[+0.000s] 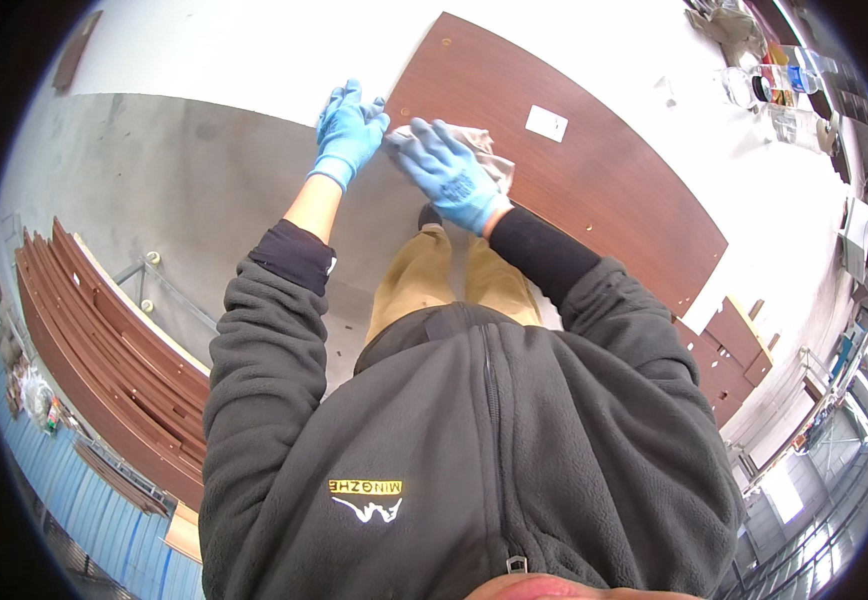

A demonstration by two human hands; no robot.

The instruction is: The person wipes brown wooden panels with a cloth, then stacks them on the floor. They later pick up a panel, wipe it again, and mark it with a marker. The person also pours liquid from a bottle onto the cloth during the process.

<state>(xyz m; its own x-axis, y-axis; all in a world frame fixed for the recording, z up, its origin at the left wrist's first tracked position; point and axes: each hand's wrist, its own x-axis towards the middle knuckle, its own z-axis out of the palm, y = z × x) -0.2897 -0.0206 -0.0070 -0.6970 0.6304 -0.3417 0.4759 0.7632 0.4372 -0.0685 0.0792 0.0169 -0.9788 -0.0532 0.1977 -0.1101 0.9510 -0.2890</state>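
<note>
Resting over a crumpled beige cloth [499, 170], the gloved right hand [449, 178] lies at the left part of a long brown board [599, 175]; its fingers are extended and slightly spread, their tips blurred, and whether the thumb pinches the cloth cannot be told; the cloth shows beyond the hand's upper and right sides. The left hand [350, 132], in a matching blue glove, is just beside the board's left end, near the edge of the white tabletop [214, 45]; its fingers are loosely extended, close together and a little bent, with nothing visible between them; contact with the board cannot be told. The board lies flat on the tabletop, one long edge curved, and bears a white rectangular label [546, 123] right of the cloth. To the left, over the grey floor [194, 150], long brown strips [104, 350] are stacked beside a metal frame [176, 285] with castors; at right, smaller brown panels [724, 350] lie beyond the board's near end; clear bottles [802, 80] stand or lie at upper right, which cannot be told.
</note>
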